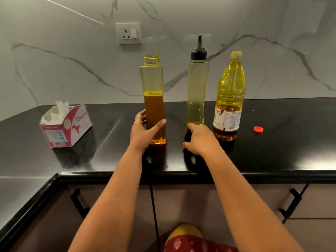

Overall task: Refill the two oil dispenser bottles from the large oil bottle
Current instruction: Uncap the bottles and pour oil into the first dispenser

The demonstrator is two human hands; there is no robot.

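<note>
While both hands point(143, 130) outstretched, bottles point(154, 106) near.

**Free room vs obstacles**

Three in a row mid-counter: uncapped dispenser point(154, 100), capped dispenser point(197, 91), large oil bottle point(229, 99). Narrow gaps btwn them. Open black counter point(291, 151) front and far right, bar small red cap point(258, 129). Tissue box point(66, 125) well left; wide gap btwn.

Tissue box point(66, 126) on black counter point(272, 151); wall socket point(128, 33).
</note>
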